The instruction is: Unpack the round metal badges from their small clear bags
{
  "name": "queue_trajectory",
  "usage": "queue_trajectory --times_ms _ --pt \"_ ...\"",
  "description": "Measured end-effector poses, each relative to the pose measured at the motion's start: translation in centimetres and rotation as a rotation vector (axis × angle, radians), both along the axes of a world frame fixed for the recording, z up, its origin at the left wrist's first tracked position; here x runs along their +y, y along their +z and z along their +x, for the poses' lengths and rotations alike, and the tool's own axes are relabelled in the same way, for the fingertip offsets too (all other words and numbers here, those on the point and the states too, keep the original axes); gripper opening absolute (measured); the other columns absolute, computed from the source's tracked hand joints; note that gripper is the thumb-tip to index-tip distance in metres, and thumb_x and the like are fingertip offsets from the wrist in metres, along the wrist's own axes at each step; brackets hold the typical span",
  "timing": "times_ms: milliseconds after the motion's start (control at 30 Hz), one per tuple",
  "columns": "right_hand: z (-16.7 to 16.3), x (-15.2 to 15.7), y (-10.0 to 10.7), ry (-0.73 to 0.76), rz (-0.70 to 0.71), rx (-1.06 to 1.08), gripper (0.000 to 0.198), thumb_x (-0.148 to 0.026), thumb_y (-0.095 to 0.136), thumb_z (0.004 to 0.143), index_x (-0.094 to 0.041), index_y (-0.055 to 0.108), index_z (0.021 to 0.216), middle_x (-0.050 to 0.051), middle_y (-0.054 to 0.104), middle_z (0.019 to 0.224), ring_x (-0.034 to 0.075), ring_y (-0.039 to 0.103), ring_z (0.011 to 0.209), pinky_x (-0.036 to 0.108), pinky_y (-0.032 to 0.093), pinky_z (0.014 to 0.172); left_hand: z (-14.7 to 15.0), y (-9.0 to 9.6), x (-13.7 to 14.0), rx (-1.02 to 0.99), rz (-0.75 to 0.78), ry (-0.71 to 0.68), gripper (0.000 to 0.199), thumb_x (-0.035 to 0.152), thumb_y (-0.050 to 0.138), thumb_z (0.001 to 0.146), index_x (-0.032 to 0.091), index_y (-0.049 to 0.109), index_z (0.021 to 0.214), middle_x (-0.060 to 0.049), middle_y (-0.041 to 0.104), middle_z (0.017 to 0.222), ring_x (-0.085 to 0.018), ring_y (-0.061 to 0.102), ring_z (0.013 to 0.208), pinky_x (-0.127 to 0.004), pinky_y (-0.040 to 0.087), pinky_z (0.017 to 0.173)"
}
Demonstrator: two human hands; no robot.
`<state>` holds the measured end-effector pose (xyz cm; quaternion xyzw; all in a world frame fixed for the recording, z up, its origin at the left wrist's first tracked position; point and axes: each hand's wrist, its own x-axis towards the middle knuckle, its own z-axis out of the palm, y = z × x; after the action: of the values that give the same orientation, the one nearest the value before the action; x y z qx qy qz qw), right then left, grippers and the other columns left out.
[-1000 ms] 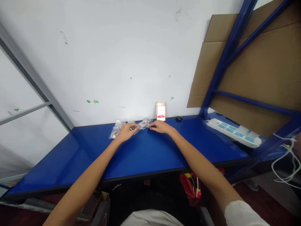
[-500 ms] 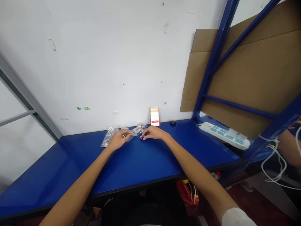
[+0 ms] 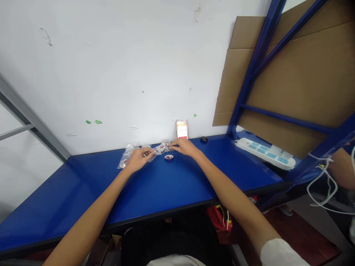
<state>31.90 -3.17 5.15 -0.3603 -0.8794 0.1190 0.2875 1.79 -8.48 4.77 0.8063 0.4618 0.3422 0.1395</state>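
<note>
My left hand [image 3: 140, 157] is closed in a pinch on a small clear plastic bag [image 3: 151, 156] near the back of the blue table. My right hand [image 3: 183, 146] has its thumb and fingers together at the edge of another clear bag [image 3: 165, 145], which holds a shiny round piece with some red on it. Just in front, between the hands, a small round silvery piece [image 3: 169, 157] with a red part lies loose on the table. More clear bags [image 3: 122, 163] with shiny round pieces lie left of and behind my left hand.
A phone-like screen [image 3: 182, 129] leans upright against the white wall. A black computer mouse [image 3: 204, 139] lies to its right. At the right are a white power strip [image 3: 264, 153], a blue metal frame [image 3: 249, 85] and cardboard [image 3: 301, 79]. Part of another person's arm [image 3: 344, 170] shows beyond.
My right hand has let go of the round piece with red, leaving it on the table, and has moved back to a bag. My left hand stays at its bag. The view has shifted slightly.
</note>
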Motion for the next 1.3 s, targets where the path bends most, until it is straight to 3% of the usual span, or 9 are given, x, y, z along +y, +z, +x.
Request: queue_trajectory --times_ms 167,400,633,833,1033,1300 --pt "0.9 1.3 -0.9 -0.066 0.004 -0.042 0.017 -0.031 0.071 0.098 -0.022 0.086 0.098 0.006 0.079 0.097 0.019 0.068 0.087 0.026 0.043 0.074 0.1 0.1 -0.2 -0.006 -0.009 0.008 0.036 0.051 0.060 0.097 0.021 0.079 0.093 -0.004 0.081 0.091 -0.020 0.070 0.073 -0.028 0.052 0.067" --pt "1.6 2.2 -2.4 -0.106 -0.166 -0.030 0.021 -0.029 0.067 0.096 -0.018 0.084 0.096 0.004 0.077 0.084 0.017 0.065 0.073 0.025 0.041 0.065 0.1 0.3 -0.3 -0.017 -0.018 0.022 0.035 0.052 0.062 0.096 0.022 0.080 0.093 -0.003 0.079 0.085 -0.021 0.070 0.071 -0.030 0.052 0.068" --pt "1.4 1.8 -2.0 -0.132 -0.134 -0.047 0.022 -0.033 0.067 0.098 -0.021 0.083 0.105 0.006 0.081 0.098 0.019 0.071 0.084 0.025 0.047 0.070 0.0 -0.2 0.0 -0.010 -0.002 -0.002 0.034 0.052 0.062 0.097 0.023 0.079 0.093 -0.003 0.080 0.086 -0.021 0.071 0.072 -0.030 0.054 0.070" --pt "1.3 1.4 -1.4 -0.190 -0.015 -0.056 0.021 -0.028 0.064 0.100 -0.019 0.083 0.101 0.008 0.079 0.098 0.019 0.069 0.083 0.026 0.044 0.069 -0.1 0.1 -0.1 0.003 0.014 0.013 0.030 0.045 0.060 0.097 0.022 0.079 0.091 -0.003 0.080 0.087 -0.021 0.071 0.074 -0.029 0.052 0.070" --pt "-1.4 -0.3 -1.2 -0.077 0.035 -0.005 0.023 -0.028 0.060 0.102 -0.018 0.081 0.104 0.007 0.077 0.096 0.020 0.066 0.085 0.027 0.044 0.073 -0.9 0.5 0.0 -0.004 0.056 0.093 0.025 0.039 0.059 0.095 0.022 0.078 0.094 -0.004 0.080 0.087 -0.022 0.072 0.078 -0.031 0.052 0.071" --pt "-4.6 -2.5 -1.3 0.083 0.023 -0.015 0.024 -0.012 0.062 0.096 -0.021 0.081 0.106 0.006 0.079 0.104 0.021 0.069 0.093 0.029 0.048 0.083 -1.6 0.7 0.2 0.003 0.099 0.137 0.025 0.036 0.059 0.096 0.022 0.079 0.098 -0.006 0.080 0.092 -0.024 0.073 0.083 -0.032 0.053 0.075"
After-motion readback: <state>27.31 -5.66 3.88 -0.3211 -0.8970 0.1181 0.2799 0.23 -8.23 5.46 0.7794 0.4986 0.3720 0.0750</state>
